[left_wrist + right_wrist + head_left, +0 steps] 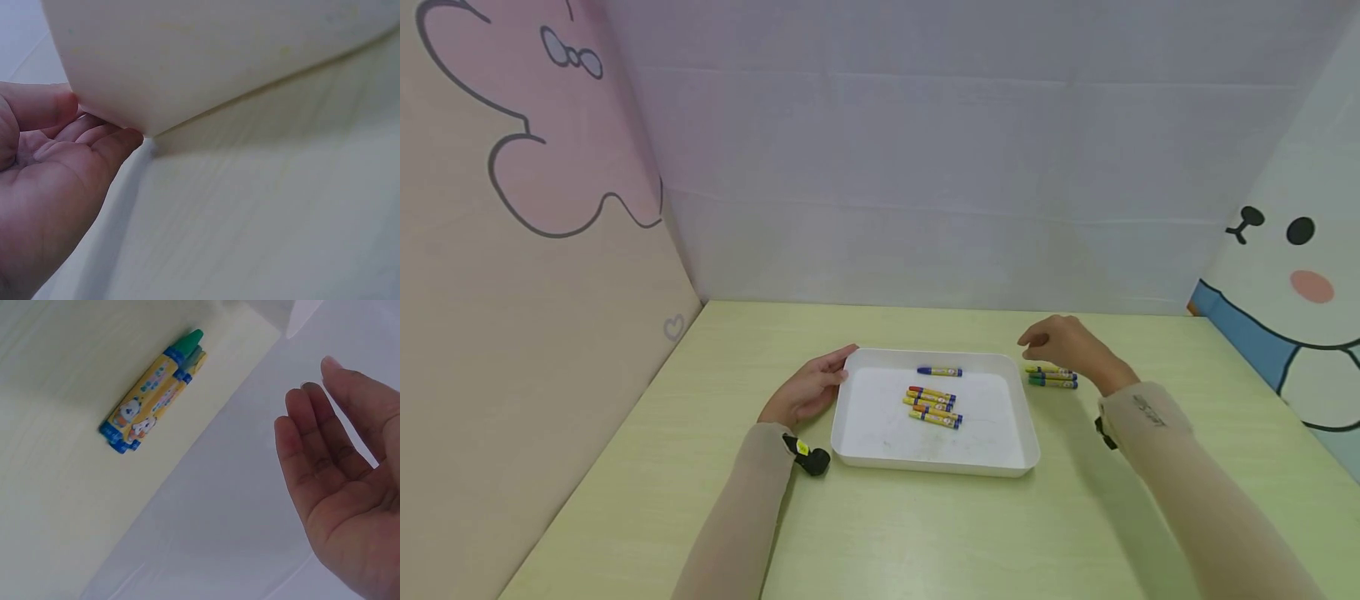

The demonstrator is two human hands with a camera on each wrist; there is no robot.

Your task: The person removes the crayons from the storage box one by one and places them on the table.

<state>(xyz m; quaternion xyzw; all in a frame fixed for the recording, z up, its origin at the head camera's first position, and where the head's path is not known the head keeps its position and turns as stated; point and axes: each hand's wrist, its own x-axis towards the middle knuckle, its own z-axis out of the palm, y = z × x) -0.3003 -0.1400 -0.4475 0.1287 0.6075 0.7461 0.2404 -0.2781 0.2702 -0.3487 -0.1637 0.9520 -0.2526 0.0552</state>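
A white tray (880, 450) stands on the table with several crayons in it. A blue crayon (940, 372) lies apart near the far side; red, orange and yellow crayons (933, 419) form a loose row in the middle. My left hand (808, 390) grips the tray's far left corner; in the left wrist view the thumb and fingers (119, 147) hold its edge. To the right of the tray, my right hand (1067, 346) hovers with loosely bent fingers and holds nothing. Just below it, three crayons lie side by side, the nearest a green crayon (140, 394).
The pale wooden table (925, 533) runs back to a whitish curtain wall (925, 192). Printed cartoon panels flank it, a pink one (580, 150) on the left and a white bear face (1270, 275) on the right.
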